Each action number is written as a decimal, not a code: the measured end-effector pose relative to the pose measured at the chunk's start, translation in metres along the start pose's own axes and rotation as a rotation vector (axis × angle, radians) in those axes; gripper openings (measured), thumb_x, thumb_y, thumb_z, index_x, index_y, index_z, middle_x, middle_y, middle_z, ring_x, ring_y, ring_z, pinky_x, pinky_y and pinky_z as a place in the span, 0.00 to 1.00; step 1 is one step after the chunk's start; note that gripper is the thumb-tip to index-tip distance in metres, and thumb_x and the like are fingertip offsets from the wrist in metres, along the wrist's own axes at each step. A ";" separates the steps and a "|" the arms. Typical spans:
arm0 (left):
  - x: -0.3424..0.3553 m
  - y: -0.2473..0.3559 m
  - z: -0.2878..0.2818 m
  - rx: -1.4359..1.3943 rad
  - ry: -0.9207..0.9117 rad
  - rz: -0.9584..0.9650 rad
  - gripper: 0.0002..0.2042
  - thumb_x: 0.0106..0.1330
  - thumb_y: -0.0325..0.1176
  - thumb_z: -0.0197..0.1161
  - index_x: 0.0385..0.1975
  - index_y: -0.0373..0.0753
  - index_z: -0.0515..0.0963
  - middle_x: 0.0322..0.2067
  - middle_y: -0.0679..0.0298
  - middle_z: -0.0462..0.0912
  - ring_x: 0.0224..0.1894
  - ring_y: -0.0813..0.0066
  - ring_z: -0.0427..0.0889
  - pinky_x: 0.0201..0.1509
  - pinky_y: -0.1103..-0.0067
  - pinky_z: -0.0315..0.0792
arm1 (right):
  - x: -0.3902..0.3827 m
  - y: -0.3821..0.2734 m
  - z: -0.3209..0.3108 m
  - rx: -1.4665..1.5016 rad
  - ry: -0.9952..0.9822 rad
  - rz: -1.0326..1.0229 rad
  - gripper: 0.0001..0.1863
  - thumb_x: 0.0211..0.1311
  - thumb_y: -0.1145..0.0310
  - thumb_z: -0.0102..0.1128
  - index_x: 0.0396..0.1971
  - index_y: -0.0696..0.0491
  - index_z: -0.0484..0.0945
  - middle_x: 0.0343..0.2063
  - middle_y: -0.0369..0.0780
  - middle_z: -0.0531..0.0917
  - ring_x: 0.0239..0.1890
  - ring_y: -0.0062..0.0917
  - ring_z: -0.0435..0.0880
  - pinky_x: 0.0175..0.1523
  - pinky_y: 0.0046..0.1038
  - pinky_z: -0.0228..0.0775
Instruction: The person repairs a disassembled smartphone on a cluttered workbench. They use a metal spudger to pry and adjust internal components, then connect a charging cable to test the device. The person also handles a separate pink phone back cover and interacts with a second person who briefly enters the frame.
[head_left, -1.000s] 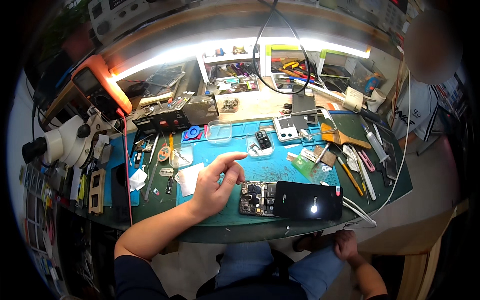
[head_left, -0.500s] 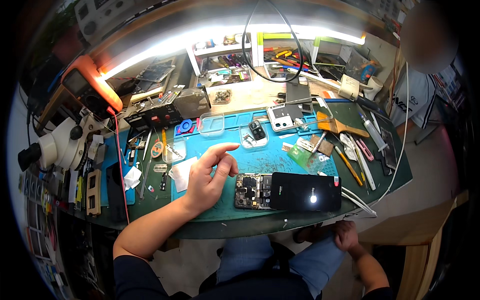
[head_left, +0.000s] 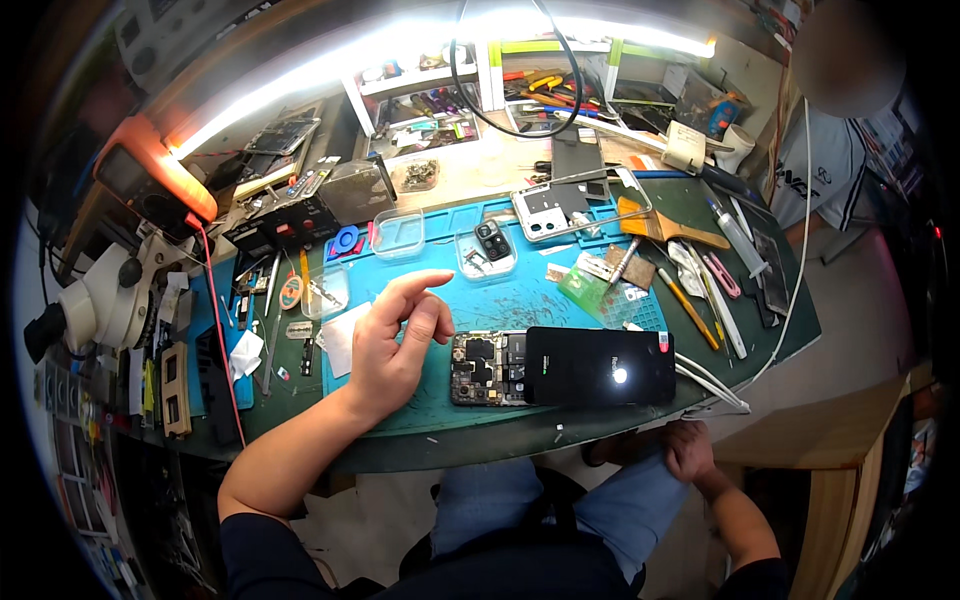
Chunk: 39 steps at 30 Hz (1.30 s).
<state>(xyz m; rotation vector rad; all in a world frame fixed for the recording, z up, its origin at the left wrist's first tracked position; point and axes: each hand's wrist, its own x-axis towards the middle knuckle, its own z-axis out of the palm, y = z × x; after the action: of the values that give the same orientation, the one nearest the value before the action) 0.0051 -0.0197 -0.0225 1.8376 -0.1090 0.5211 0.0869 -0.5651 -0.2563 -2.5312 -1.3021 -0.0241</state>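
Note:
My left hand (head_left: 393, 345) hovers over the blue work mat (head_left: 420, 390), just left of an opened smartphone (head_left: 487, 368). Its index finger points right, the thumb stands apart from it, and nothing is held. The other fingers are partly hidden. Bare circuit board and small parts show at the phone's left end. Over the rest lies a glossy black panel (head_left: 600, 368) with a bright spot and a small sticker at its upper right corner. Below the table edge my right hand (head_left: 690, 450) rests on my knee with its fingers draped loosely over it, holding nothing visible.
Clear plastic boxes (head_left: 398, 233) and a phone frame (head_left: 540, 213) lie behind the phone. A brush (head_left: 680, 228), syringe (head_left: 738, 240) and tweezers are at right. A white microscope (head_left: 95, 300) and orange multimeter (head_left: 150, 175) stand left. Another person's shirt (head_left: 825, 170) shows far right.
The whole view has shifted a little, so the bench sits farther left and higher in the picture. Both hands and the phone keep nearly the same places relative to each other.

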 end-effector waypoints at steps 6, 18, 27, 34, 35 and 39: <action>0.001 0.000 0.000 0.006 -0.008 0.012 0.14 0.83 0.26 0.53 0.64 0.34 0.76 0.32 0.63 0.84 0.34 0.80 0.81 0.42 0.81 0.77 | 0.001 0.000 -0.001 0.000 0.010 -0.020 0.15 0.49 0.66 0.64 0.39 0.49 0.87 0.46 0.39 0.90 0.52 0.35 0.87 0.59 0.42 0.68; 0.002 0.001 -0.001 0.007 -0.005 0.012 0.14 0.83 0.26 0.53 0.64 0.34 0.76 0.32 0.63 0.84 0.34 0.80 0.81 0.42 0.81 0.77 | 0.001 0.000 0.000 -0.003 -0.003 0.005 0.15 0.49 0.66 0.64 0.39 0.49 0.88 0.45 0.38 0.90 0.52 0.34 0.87 0.59 0.41 0.68; 0.002 0.001 -0.001 0.007 -0.006 0.011 0.14 0.83 0.26 0.53 0.64 0.34 0.76 0.32 0.63 0.84 0.35 0.80 0.81 0.42 0.81 0.77 | 0.001 -0.001 -0.002 -0.007 -0.012 0.003 0.16 0.48 0.67 0.64 0.40 0.49 0.88 0.44 0.38 0.90 0.52 0.34 0.87 0.61 0.41 0.68; 0.001 0.000 -0.001 0.004 -0.006 0.009 0.14 0.83 0.26 0.53 0.64 0.34 0.76 0.32 0.63 0.84 0.35 0.80 0.81 0.43 0.81 0.77 | 0.003 -0.003 -0.004 0.029 -0.004 -0.001 0.18 0.47 0.68 0.61 0.41 0.52 0.88 0.45 0.40 0.90 0.53 0.37 0.85 0.61 0.42 0.68; 0.001 0.000 -0.001 0.005 -0.007 0.009 0.14 0.84 0.26 0.53 0.64 0.34 0.76 0.32 0.63 0.84 0.35 0.80 0.81 0.42 0.81 0.77 | 0.003 -0.003 -0.004 0.033 -0.004 0.000 0.18 0.47 0.68 0.61 0.41 0.52 0.88 0.45 0.40 0.90 0.53 0.37 0.85 0.61 0.42 0.67; 0.002 -0.001 -0.001 0.008 -0.010 0.016 0.14 0.84 0.27 0.53 0.64 0.34 0.76 0.32 0.63 0.84 0.35 0.80 0.81 0.42 0.81 0.77 | 0.002 -0.002 -0.003 0.027 -0.004 0.005 0.17 0.48 0.67 0.61 0.40 0.51 0.88 0.45 0.40 0.90 0.53 0.36 0.86 0.61 0.42 0.68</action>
<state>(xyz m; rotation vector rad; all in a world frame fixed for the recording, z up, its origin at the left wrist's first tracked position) 0.0063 -0.0181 -0.0221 1.8489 -0.1282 0.5244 0.0864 -0.5630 -0.2530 -2.5130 -1.2882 -0.0006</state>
